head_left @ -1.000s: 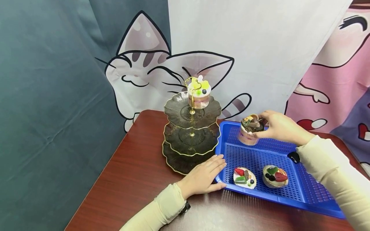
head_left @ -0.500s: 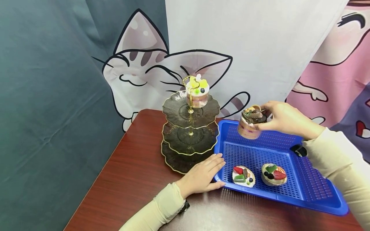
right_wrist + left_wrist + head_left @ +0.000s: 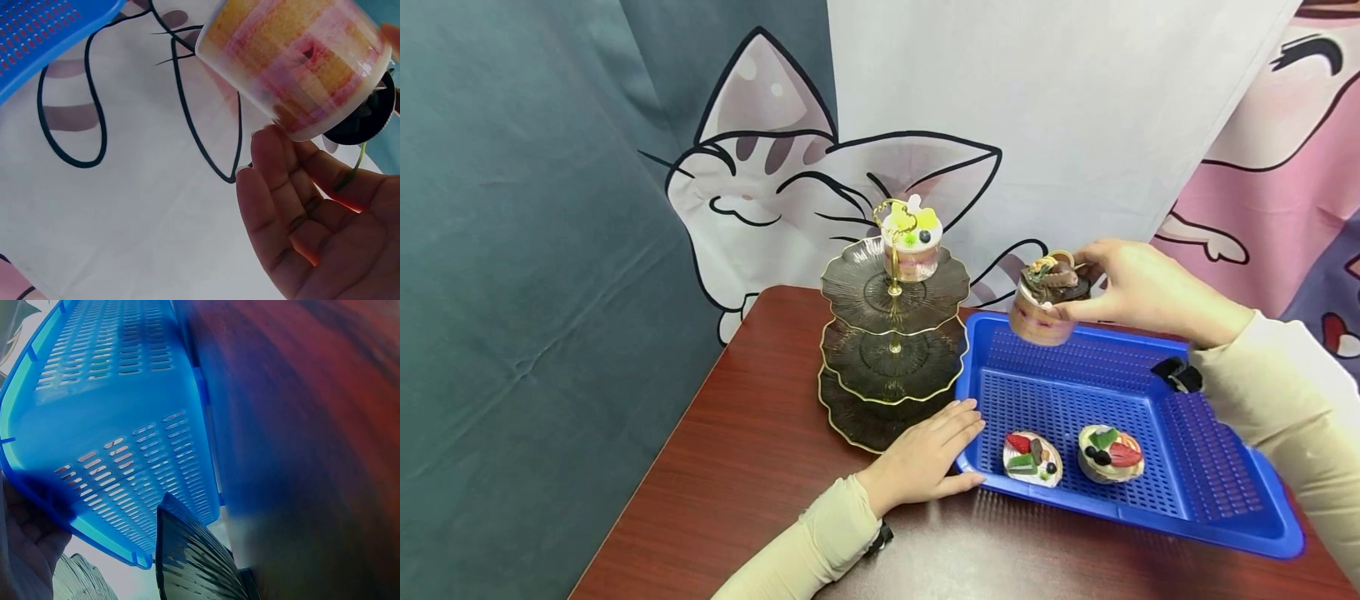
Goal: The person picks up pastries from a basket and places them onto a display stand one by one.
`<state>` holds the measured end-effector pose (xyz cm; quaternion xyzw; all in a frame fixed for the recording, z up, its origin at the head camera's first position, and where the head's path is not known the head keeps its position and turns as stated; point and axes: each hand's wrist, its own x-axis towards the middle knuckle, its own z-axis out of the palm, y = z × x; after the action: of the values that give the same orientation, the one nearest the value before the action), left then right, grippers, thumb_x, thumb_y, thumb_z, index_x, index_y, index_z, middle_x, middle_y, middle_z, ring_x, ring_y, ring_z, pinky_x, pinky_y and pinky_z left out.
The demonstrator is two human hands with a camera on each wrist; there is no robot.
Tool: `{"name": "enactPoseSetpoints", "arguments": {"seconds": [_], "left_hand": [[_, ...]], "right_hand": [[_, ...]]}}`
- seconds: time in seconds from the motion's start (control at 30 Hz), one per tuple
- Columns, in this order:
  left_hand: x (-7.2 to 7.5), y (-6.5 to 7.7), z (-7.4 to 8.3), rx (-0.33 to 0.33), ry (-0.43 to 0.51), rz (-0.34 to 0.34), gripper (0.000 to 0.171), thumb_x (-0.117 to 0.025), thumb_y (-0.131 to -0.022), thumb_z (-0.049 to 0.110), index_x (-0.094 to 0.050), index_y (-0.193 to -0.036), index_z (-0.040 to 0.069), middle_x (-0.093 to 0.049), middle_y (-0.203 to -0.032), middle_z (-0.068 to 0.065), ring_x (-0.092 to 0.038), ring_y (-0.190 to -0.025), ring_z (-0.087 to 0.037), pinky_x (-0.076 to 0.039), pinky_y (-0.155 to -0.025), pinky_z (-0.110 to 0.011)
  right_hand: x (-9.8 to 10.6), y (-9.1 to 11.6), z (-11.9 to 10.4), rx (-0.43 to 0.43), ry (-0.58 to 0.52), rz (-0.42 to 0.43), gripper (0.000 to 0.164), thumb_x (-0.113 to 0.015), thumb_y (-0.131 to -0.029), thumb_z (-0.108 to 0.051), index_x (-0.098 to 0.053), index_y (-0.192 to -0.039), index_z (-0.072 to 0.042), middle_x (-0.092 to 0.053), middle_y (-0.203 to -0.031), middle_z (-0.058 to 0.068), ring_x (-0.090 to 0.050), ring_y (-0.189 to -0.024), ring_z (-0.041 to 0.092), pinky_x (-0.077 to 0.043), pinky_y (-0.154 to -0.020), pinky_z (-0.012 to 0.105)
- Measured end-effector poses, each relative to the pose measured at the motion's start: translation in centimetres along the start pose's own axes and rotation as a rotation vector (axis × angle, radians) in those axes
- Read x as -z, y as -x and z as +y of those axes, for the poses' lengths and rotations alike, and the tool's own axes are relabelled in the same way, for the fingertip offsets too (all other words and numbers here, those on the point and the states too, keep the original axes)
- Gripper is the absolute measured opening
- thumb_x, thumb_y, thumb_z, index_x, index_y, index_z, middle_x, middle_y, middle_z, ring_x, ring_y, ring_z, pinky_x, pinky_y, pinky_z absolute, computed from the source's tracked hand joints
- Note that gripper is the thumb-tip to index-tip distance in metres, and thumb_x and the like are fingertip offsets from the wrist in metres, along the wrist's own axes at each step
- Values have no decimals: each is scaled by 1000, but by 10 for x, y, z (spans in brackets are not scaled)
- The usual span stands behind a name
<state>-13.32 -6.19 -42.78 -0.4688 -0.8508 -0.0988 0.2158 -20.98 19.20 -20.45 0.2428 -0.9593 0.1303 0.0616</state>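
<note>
In the head view my right hand (image 3: 1138, 287) pinches a small layered cake in a clear cup (image 3: 1040, 321), topped with chocolate pieces. It hangs above the far part of a blue plastic basket (image 3: 1150, 515). Pink and yellow layers of this cake (image 3: 300, 59) show in the right wrist view, with the fingertips (image 3: 272, 140) at its rim. My left hand (image 3: 921, 454) rests with extended fingers on the basket's near left corner. Inside the basket sit two fruit-topped tarts, one white oval (image 3: 1032, 468) and one round (image 3: 1108, 465).
Left of the basket stands a three-tier dark glass stand (image 3: 891, 367) with gold edges. On its top plate is another cup cake (image 3: 917, 254) with yellow and white topping, behind the gold handle. A brown table (image 3: 722, 467) carries everything; a cartoon-printed curtain (image 3: 1060, 100) hangs behind.
My right hand has lifted the chocolate-topped cake higher, to slightly above the basket's far rim. The left hand has stayed at the basket corner.
</note>
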Motion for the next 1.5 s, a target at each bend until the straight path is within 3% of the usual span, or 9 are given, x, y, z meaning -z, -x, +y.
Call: {"name": "enactPoseSetpoints", "arguments": {"seconds": [0.43, 0.73, 0.97, 1.5], "left_hand": [[-1, 0, 0, 1, -1, 3, 64, -63, -87, 50, -57, -129, 3, -59, -134, -9, -44, -138, -23, -29, -120, -31], [1, -1, 0, 10, -5, -16, 64, -62, -87, 51, -57, -130, 3, -58, -135, -9, -44, -138, -23, -29, -120, -31], [1, 1, 1, 14, -15, -15, 64, -62, -87, 51, -57, -130, 4, -58, -135, -8, -44, -138, -22, -29, -120, -31], [2, 2, 4, 27, -18, -17, 63, -62, -87, 51, -57, -130, 5, -57, -135, -7, -43, -138, -22, -27, -121, -29]], "right_hand": [[16, -7, -20, 37, -11, 23, 41, -82, -70, -32, -69, -101, -8, -69, -88, 4, -57, -77, 16, -44, -58, 23], [26, -16, -45, 26, -39, 30, 42, -79, -73, -32, -67, -103, -6, -70, -93, 8, -61, -82, 19, -46, -64, 27], [24, -23, -67, 39, -83, 66, 39, -78, -74, -32, -67, -100, -6, -69, -92, 10, -61, -82, 20, -47, -68, 31], [4, -39, -108, 55, -115, 107, 33, -77, -73, -37, -67, -87, -9, -64, -82, 7, -56, -79, 21, -44, -64, 34]]}}
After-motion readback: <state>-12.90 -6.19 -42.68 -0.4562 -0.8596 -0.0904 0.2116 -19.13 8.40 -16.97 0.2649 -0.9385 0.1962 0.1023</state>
